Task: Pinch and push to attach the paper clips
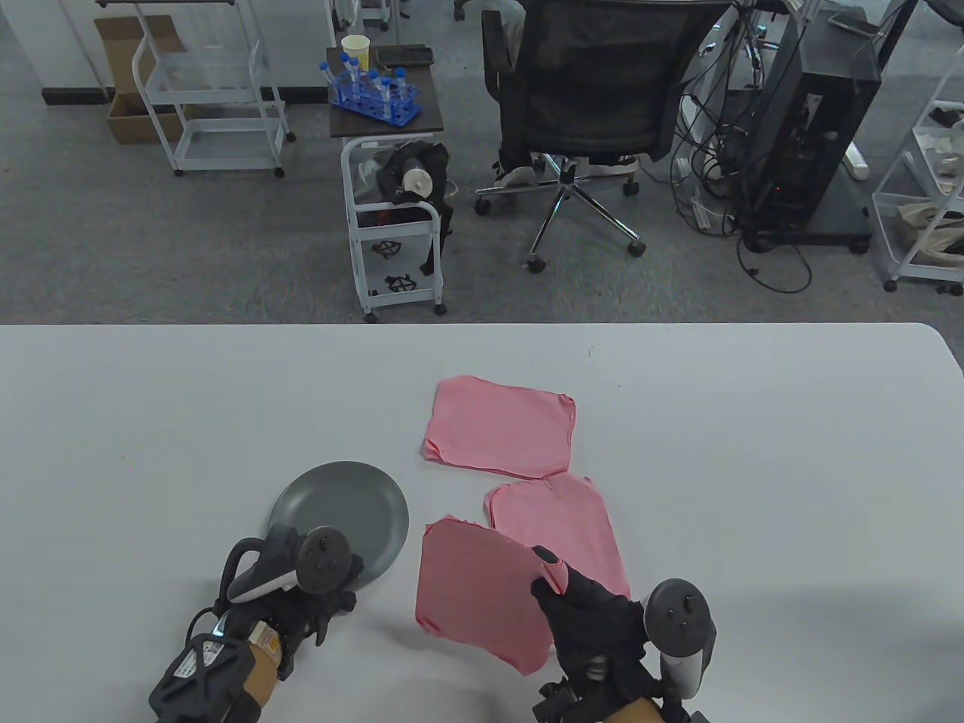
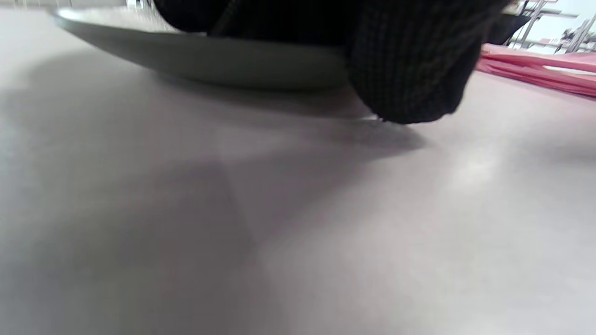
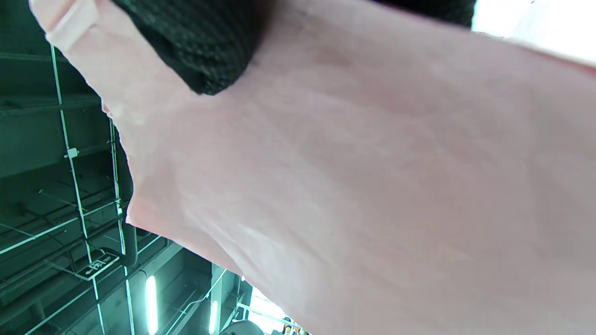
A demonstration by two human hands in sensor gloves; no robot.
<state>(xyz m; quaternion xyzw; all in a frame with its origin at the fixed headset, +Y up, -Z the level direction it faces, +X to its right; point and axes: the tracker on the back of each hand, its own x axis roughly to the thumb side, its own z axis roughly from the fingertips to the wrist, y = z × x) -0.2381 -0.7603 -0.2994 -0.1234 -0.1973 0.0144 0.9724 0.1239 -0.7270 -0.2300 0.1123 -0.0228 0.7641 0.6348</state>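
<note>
Three pink paper stacks are on the white table (image 1: 753,422). My right hand (image 1: 561,591) pinches the right edge of the nearest stack (image 1: 471,595) and lifts that edge. In the right wrist view a gloved fingertip (image 3: 200,51) presses on the raised pink paper (image 3: 372,186). My left hand (image 1: 327,602) is at the near edge of a grey plate (image 1: 354,504). In the left wrist view a gloved fingertip (image 2: 409,74) touches the table beside the plate (image 2: 209,58), with a small shiny glint (image 2: 369,119) under it. I cannot see a clear paper clip.
A second pink stack (image 1: 565,527) lies just behind the held one and a third (image 1: 501,437) farther back. The pink stacks also show at the right of the left wrist view (image 2: 535,70). Beyond the table's far edge stand a white cart (image 1: 392,226) and an office chair (image 1: 595,98).
</note>
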